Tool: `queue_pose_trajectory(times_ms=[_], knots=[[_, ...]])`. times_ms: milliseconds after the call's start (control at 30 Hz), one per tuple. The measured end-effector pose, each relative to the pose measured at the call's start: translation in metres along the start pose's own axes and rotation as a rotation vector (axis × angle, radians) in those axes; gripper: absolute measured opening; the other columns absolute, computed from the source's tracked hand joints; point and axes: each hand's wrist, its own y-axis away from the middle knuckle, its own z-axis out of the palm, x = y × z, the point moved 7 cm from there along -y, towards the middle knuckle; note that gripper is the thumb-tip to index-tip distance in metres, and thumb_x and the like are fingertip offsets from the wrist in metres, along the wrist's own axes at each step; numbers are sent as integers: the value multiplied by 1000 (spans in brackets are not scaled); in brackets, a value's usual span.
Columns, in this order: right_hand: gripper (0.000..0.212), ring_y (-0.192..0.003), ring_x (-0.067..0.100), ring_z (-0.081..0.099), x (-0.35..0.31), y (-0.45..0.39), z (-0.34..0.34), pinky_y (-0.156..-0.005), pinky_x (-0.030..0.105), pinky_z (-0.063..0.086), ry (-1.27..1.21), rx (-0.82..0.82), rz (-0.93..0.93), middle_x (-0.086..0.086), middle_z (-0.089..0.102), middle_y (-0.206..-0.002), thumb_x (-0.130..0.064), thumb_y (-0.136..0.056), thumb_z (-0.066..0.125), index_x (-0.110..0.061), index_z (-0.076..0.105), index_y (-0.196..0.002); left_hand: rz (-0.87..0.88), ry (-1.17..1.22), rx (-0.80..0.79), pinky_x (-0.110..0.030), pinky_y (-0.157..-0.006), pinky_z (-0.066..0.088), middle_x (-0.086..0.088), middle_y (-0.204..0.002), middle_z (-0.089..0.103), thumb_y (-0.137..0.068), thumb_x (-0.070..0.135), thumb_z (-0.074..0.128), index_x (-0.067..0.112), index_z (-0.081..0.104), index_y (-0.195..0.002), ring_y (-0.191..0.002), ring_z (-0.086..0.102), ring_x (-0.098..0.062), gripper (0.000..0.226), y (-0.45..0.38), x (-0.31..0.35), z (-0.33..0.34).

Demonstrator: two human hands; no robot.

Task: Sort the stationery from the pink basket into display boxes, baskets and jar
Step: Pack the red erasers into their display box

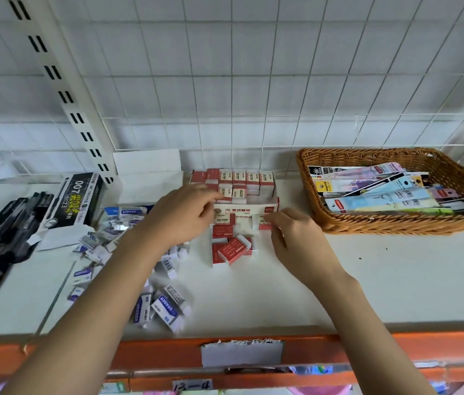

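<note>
Loose red erasers [232,248] heaped on the shelf [396,266] at frame centre, just below the red display box [246,210], long axes mixed; right hand [296,238] nearer, pinching one [263,223] at the box front; left hand [185,215] fingertips on boxed erasers [239,181], grip unclear.

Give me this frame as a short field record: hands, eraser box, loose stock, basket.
left hand: reaching to the red display box, fingers at a boxed eraser; grip unclear
right hand: fingers pinch a red eraser at the box front
red display box: rows of red erasers standing inside
loose red erasers: small pile before the box
blue erasers: scattered left of the pile
wicker basket: right, holds flat packets
</note>
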Motion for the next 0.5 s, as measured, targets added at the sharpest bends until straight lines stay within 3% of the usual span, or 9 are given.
queue_pose_trajectory(times_ms=[100, 233, 367, 500], knots=[[25, -95, 33, 59, -3, -5, 7, -73, 39, 53, 67, -66, -3, 12, 66, -107, -3, -87, 54, -4, 66, -109, -64, 98, 78, -24, -64, 42, 4, -100, 65, -93, 19, 52, 15, 67, -104, -68, 51, -3, 19, 24, -2, 7], [33, -109, 30, 51, -8, -7, 16, -89, 36, 45, 118, -158, -1, 8, 58, -121, -5, -88, 51, -7, 61, -119, -130, 159, 92, -21, -68, 44, 3, -95, 65, -91, 28, 58, 11, 67, -98, -78, 57, -9, 20, 30, 3, 27], [29, -103, 33, 56, -8, -2, 13, -84, 35, 47, 97, -170, 4, 9, 56, -116, -2, -87, 54, -9, 66, -112, -131, 144, 110, -30, -88, 47, 1, -108, 64, -89, 39, 59, 12, 65, -108, -96, 59, -14, 34, 28, 8, 30], [21, -95, 34, 57, -4, 4, 9, -81, 35, 48, 71, -200, 40, 11, 52, -110, -5, -88, 57, -7, 66, -107, -116, 132, 57, -20, -81, 34, 2, -115, 59, -92, 35, 55, 16, 63, -115, -97, 49, -11, 31, 34, 11, 31]])
